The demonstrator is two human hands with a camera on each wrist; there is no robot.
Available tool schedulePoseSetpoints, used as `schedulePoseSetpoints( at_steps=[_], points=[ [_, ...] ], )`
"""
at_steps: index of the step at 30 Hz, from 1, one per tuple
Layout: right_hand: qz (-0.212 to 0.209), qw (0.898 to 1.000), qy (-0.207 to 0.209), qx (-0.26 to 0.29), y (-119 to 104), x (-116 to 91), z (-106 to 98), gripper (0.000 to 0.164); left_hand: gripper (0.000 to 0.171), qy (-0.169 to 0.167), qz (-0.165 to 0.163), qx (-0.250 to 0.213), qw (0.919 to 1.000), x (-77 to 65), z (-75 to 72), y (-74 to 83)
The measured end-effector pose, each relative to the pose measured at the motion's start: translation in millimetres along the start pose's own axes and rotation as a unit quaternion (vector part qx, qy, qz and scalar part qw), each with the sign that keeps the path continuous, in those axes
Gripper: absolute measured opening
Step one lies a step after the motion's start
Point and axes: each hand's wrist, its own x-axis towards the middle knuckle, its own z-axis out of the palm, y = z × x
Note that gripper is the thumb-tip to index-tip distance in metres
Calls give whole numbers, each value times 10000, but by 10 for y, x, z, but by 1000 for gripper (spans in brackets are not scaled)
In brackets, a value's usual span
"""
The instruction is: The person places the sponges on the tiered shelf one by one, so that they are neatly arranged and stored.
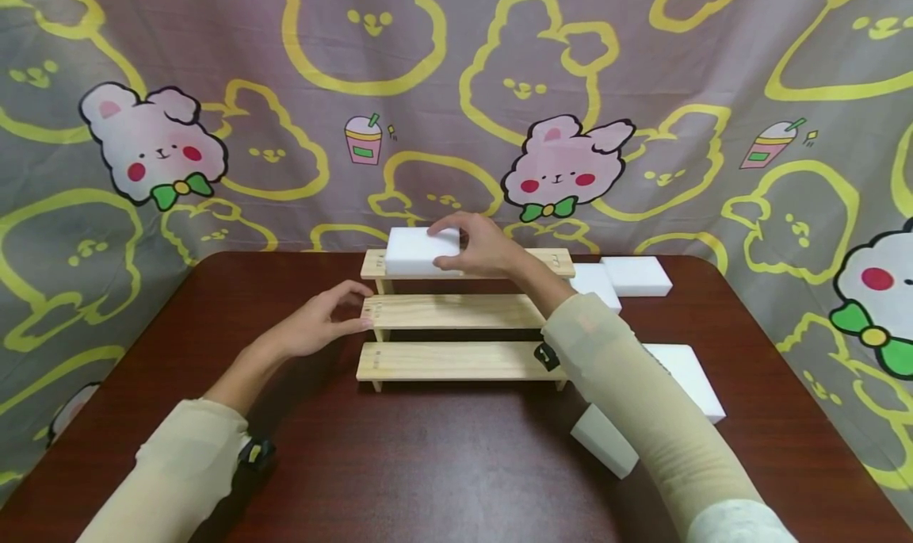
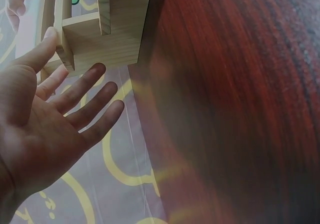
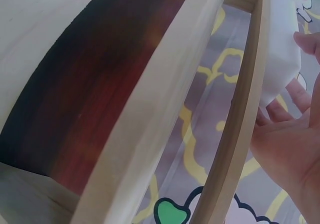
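Observation:
A three-tier wooden shelf stand [image 1: 456, 311] stands toward the back of the table. My right hand [image 1: 485, 246] grips a white foam-like block [image 1: 414, 251] by its right end, the thumb on the near side. That block is at the left end of the top tier; the right wrist view shows the block [image 3: 281, 49] against the tier's edge, beside my right hand [image 3: 295, 134]. At the middle tier's left end, my left hand [image 1: 321, 319] pinches the board between thumb and index finger. In the left wrist view the left hand's [image 2: 45, 129] other fingers spread loosely.
More white blocks lie right of the stand: one block [image 1: 636, 276] at the back, another [image 1: 597, 285] partly behind the right arm, a larger one [image 1: 692, 380], and a tilted-looking one [image 1: 605, 441] nearer. A patterned curtain [image 1: 442, 91] hangs behind the dark red table [image 1: 428, 464].

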Motion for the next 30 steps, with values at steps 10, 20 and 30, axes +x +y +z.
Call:
schedulePoseSetpoints(
  at_steps=[10,20,30],
  points=[
    [-60,9985,33,548,23,-75,-60,56,42,4,41,-3,10000,-1,1,8],
    [-240,9975,82,665,99,-193,-212,55,42,-12,14,29,10000,-8,-9,23],
    [-341,9982,256,416,128,-289,-301,54,41,-5,44,3,10000,-6,1,22]
  ],
)
